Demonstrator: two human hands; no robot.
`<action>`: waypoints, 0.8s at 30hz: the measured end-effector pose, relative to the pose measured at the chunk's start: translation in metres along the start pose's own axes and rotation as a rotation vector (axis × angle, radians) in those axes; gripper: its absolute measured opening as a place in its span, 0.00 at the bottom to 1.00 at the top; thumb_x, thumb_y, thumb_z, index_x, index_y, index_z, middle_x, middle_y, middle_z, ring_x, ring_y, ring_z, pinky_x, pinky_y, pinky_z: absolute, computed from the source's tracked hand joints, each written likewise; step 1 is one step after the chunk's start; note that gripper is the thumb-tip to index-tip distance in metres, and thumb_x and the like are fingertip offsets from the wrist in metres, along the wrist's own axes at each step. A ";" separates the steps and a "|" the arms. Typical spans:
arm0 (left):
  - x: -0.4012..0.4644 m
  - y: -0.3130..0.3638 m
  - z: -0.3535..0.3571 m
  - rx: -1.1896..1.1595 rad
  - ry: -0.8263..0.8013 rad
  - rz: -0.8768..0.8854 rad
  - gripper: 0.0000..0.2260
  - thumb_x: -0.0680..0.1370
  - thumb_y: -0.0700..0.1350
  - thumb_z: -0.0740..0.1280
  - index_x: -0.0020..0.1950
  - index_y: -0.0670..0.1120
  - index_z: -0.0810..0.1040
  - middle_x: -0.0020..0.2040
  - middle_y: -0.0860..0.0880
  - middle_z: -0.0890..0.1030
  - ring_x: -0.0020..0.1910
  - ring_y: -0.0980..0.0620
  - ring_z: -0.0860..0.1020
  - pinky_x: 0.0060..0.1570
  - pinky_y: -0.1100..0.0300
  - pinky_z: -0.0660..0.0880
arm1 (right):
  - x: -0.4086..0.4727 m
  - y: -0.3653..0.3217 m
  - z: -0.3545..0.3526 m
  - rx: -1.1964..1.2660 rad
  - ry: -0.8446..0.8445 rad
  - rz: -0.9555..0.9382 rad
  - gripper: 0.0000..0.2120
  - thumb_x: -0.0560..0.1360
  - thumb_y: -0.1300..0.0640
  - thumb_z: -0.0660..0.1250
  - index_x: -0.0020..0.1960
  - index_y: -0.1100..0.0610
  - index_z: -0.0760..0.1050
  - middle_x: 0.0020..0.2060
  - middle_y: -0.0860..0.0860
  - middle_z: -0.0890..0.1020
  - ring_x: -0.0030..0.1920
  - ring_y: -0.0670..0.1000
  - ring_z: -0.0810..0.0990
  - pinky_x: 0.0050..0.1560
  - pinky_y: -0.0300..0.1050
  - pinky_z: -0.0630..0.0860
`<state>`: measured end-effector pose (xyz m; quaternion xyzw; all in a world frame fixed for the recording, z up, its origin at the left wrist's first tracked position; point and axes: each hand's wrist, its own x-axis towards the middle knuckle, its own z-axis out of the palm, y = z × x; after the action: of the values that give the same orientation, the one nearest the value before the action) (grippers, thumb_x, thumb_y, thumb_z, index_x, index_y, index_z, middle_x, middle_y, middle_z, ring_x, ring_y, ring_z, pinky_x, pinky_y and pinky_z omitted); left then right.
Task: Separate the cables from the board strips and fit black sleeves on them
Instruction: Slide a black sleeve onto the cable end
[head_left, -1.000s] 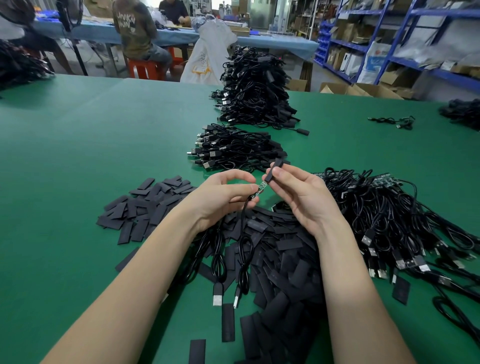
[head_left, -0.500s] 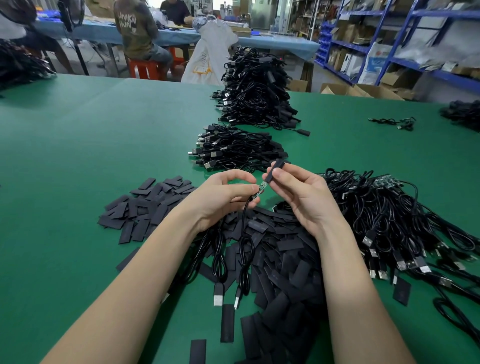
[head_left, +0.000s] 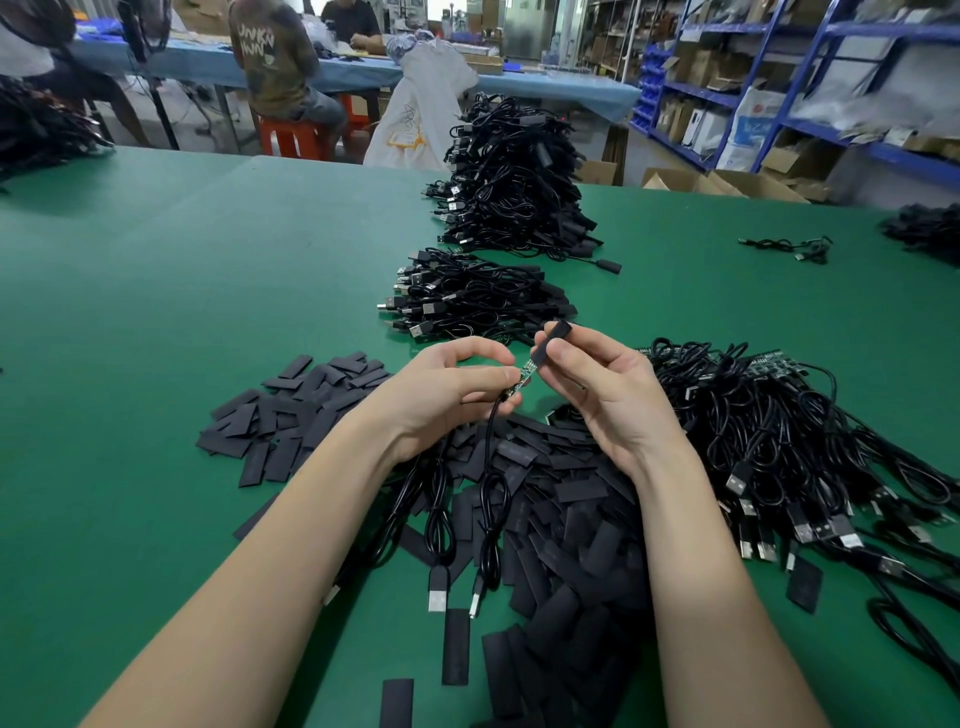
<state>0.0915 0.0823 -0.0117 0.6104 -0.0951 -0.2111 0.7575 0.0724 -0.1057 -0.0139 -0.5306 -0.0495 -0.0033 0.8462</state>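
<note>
My left hand pinches the small circuit-board end of a black cable, which hangs down in loops to its USB plug near my forearm. My right hand pinches a black sleeve between thumb and fingers, tilted, its lower mouth touching the tip of the board end. Under both wrists lies a heap of loose black sleeves. A tangle of cables still on board strips lies to the right.
A flatter patch of sleeves lies at the left. Two stacks of cables stand behind my hands. A lone cable lies far right. The green table stretches left. People sit at a far table.
The hands have barely moved. The sleeve's lower end has come down a little onto the tip of the board end.
</note>
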 end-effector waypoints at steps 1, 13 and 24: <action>0.000 0.000 0.000 -0.002 -0.005 0.001 0.06 0.78 0.34 0.70 0.51 0.43 0.77 0.42 0.43 0.83 0.38 0.48 0.81 0.44 0.60 0.80 | 0.000 0.000 0.000 0.000 0.003 0.010 0.10 0.67 0.61 0.75 0.48 0.57 0.87 0.49 0.56 0.87 0.50 0.50 0.87 0.48 0.38 0.81; -0.001 0.000 0.000 -0.028 -0.022 0.009 0.06 0.77 0.34 0.70 0.51 0.43 0.77 0.42 0.43 0.83 0.37 0.50 0.82 0.43 0.61 0.80 | -0.002 0.000 0.000 0.015 0.006 0.092 0.07 0.68 0.59 0.75 0.46 0.55 0.88 0.49 0.54 0.88 0.50 0.47 0.87 0.47 0.36 0.81; -0.002 0.001 -0.001 -0.009 -0.035 0.013 0.07 0.77 0.33 0.70 0.51 0.42 0.76 0.41 0.44 0.83 0.36 0.49 0.81 0.42 0.62 0.80 | -0.005 -0.004 -0.004 -0.002 -0.086 0.080 0.09 0.70 0.61 0.73 0.49 0.55 0.88 0.50 0.54 0.87 0.51 0.48 0.86 0.48 0.36 0.81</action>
<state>0.0901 0.0847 -0.0106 0.6027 -0.1111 -0.2173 0.7598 0.0672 -0.1116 -0.0125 -0.5328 -0.0646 0.0531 0.8421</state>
